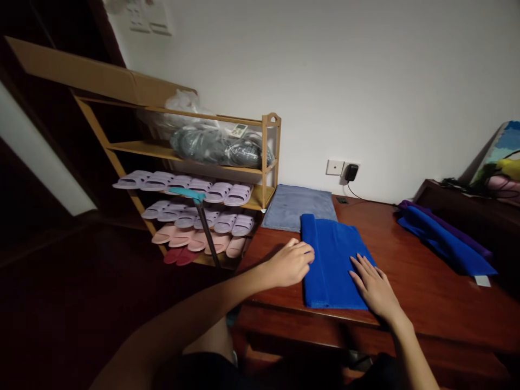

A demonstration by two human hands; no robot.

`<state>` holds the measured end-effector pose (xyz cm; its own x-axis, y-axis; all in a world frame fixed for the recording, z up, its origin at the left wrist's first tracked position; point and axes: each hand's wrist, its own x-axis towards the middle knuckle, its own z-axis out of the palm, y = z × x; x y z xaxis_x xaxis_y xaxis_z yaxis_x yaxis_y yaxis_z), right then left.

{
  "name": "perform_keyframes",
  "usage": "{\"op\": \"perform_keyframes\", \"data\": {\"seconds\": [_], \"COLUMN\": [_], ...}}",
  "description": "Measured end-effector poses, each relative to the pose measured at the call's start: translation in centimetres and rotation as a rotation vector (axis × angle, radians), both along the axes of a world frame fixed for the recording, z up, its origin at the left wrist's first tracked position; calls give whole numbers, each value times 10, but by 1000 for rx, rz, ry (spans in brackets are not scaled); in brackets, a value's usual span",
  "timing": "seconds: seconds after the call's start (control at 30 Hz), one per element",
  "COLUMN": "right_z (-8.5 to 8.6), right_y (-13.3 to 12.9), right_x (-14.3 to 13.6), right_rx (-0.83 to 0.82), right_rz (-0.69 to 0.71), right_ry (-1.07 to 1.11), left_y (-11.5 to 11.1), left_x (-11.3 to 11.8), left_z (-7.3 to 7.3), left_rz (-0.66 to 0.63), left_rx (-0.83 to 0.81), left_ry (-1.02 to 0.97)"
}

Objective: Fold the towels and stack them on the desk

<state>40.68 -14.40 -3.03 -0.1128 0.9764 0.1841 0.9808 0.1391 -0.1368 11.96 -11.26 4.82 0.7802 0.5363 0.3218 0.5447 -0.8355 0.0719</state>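
A blue towel [339, 265] lies on the brown wooden table, folded into a rough rectangle with a narrow strip turned over along its left side. My left hand [291, 262] is at that left edge with its fingers curled and closed on the cloth; the fingertips are partly hidden. Flat on the towel's right part rests my right hand [372, 284], fingers extended and slightly apart. Just beyond the towel, partly covered by its far left corner, is a folded grey-blue cloth [298, 206].
To the right lie another blue cloth [447, 244] and a purple cloth [459, 233]. A black plug adapter [351, 172] sits in the wall socket, its cable running along the table [430, 309]. At left stands a wooden shoe rack [265, 162] with several slippers [219, 192] and a teal-topped pole [209, 233].
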Motion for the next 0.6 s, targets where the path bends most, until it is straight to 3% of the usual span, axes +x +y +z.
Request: {"op": "perform_keyframes", "data": {"seconds": [0.1,0.2,0.3,0.43,0.6], "right_z": [-3,-7,-11,-12,-16], "right_y": [1,1,-1,-7,-15], "right_x": [2,3,5,8,12], "right_rx": [-6,-8,-18,-18,13], "right_rz": [-19,-48,-82,-120,-129], "right_ry": [-36,-71,-79,-87,-80], "left_y": [7,17,21,11,-7], "left_x": [34,66,79,57,-3], "left_z": [2,-7,-19,-24,-19], "left_rz": [-58,-57,-27,-25,60], "left_rx": [35,52,51,0,-70], "left_ry": [-22,21,111,226,183]}}
